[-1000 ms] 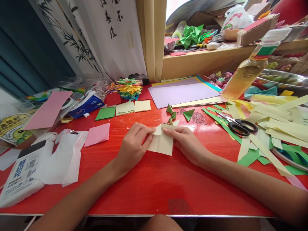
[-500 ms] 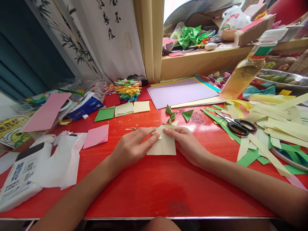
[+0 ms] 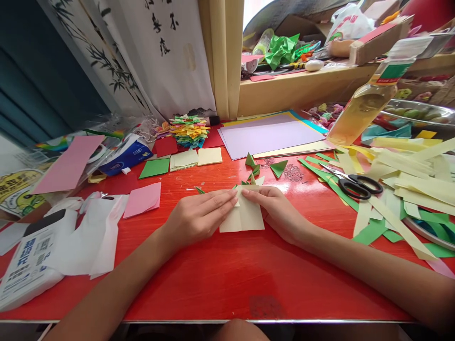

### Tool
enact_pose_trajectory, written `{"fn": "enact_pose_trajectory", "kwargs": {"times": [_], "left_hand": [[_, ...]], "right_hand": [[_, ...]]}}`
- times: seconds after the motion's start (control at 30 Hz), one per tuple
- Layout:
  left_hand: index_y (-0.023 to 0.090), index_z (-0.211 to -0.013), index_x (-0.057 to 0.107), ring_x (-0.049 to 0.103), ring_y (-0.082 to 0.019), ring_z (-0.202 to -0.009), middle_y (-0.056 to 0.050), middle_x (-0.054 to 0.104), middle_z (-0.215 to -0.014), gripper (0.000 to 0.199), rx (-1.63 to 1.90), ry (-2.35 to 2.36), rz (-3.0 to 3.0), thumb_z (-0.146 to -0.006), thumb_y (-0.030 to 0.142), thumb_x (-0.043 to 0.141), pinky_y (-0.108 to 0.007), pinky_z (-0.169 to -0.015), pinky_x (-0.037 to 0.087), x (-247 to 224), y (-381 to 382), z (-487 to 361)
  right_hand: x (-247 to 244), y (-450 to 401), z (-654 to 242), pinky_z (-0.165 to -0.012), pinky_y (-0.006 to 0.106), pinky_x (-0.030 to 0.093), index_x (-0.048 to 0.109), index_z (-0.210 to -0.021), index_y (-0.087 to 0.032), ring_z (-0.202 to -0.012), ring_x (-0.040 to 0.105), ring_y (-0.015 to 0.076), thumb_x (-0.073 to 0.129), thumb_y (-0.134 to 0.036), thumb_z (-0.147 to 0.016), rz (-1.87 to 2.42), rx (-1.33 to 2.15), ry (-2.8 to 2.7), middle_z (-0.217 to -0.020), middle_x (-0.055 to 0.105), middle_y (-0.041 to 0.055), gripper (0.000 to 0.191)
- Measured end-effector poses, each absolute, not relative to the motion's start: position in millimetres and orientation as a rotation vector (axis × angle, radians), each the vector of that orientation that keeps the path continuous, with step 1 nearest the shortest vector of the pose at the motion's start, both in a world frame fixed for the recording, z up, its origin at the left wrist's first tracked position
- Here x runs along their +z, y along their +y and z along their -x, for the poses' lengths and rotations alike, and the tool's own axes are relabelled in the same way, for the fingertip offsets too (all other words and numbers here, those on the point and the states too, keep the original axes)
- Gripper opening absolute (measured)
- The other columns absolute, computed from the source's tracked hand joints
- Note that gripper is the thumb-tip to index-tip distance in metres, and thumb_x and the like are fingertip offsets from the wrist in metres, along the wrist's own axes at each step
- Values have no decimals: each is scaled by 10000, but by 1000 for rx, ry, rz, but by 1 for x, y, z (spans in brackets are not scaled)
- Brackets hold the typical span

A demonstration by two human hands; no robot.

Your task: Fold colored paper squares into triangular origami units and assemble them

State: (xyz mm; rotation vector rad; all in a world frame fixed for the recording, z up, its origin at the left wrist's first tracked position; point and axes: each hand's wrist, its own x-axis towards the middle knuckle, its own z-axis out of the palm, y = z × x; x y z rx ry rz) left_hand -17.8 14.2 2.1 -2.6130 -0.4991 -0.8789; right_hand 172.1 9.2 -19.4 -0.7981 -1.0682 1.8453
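Note:
A square of cream paper (image 3: pixel 245 218) with a crease down it is held between my hands above the red table. My left hand (image 3: pixel 202 210) grips its upper left part, fingers together, and a small folded flap shows by the fingertips. My right hand (image 3: pixel 275 208) pinches the upper right edge, thumb on top and the other fingers partly hidden behind. Just beyond the paper lie small folded green pieces (image 3: pixel 279 168) and a folded cream piece (image 3: pixel 259 181).
Black-handled scissors (image 3: pixel 359 186) and paper strips (image 3: pixel 423 189) lie right, near a tilted bottle (image 3: pixel 362 111). Green squares (image 3: pixel 154 168), cream squares (image 3: pixel 209 156) and pink paper (image 3: pixel 142 200) lie left. Behind are large sheets (image 3: pixel 270 135) and a colourful paper stack (image 3: pixel 190 131).
My left fingers have closed together and lie flatter over the paper's upper left part. The paper's lower edge sits slightly lower and further right. The view has shifted a little.

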Motion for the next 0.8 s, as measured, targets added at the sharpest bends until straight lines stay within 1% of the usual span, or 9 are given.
{"fn": "enact_pose_trajectory", "kwargs": {"times": [0.1,0.3,0.4,0.5,0.6,0.73,0.8], "left_hand": [[114,-1040,580,612,-177,-956,-100,660,-1008,277,-869,-500,2634,-767,86,545,-271,-811,537,2,14,18],[123,-1045,571,607,-162,-962,-87,655,-1019,273,-854,-503,2632,-777,88,532,-264,-810,535,1,14,19],[128,-1059,559,604,-163,-960,-83,648,-1032,272,-827,-523,2641,-793,98,514,-271,-789,537,0,14,18],[130,-1061,557,605,-161,-944,-83,641,-1037,266,-813,-547,2654,-800,112,508,-270,-764,536,0,13,17],[125,-1059,561,600,-157,-938,-93,630,-1047,266,-829,-582,2654,-797,123,516,-259,-751,528,0,11,16],[147,-1066,573,592,-167,-932,-119,580,-1128,274,-840,-715,2656,-797,154,520,-270,-724,511,-2,9,16],[162,-1052,590,587,-166,-915,-107,591,-1090,264,-851,-789,2693,-798,169,518,-270,-717,500,-2,9,15]], "right_hand": [[-19,9,-172,-667,306,463,635,-944,-150,-665,588,141,572,-398,-770,790,1848,-1074,-804,655,68,309],[-18,9,-171,-646,302,460,629,-815,-142,-632,575,131,602,-385,-746,825,1841,-1056,-769,646,58,255],[-18,9,-172,-624,285,459,620,-782,-137,-629,576,129,620,-372,-731,815,1841,-1056,-755,645,59,240],[-16,9,-172,-606,261,458,620,-767,-139,-643,589,131,625,-349,-729,802,1837,-1067,-736,646,55,213],[-15,10,-172,-610,262,464,627,-761,-147,-644,594,133,621,-338,-731,810,1847,-1059,-728,648,50,193],[-14,9,-171,-602,255,461,631,-778,-154,-652,593,132,621,-326,-730,828,1848,-1056,-733,641,44,178],[-14,9,-171,-594,249,453,626,-768,-153,-655,589,131,617,-326,-733,847,1833,-1068,-735,632,43,178]]}}
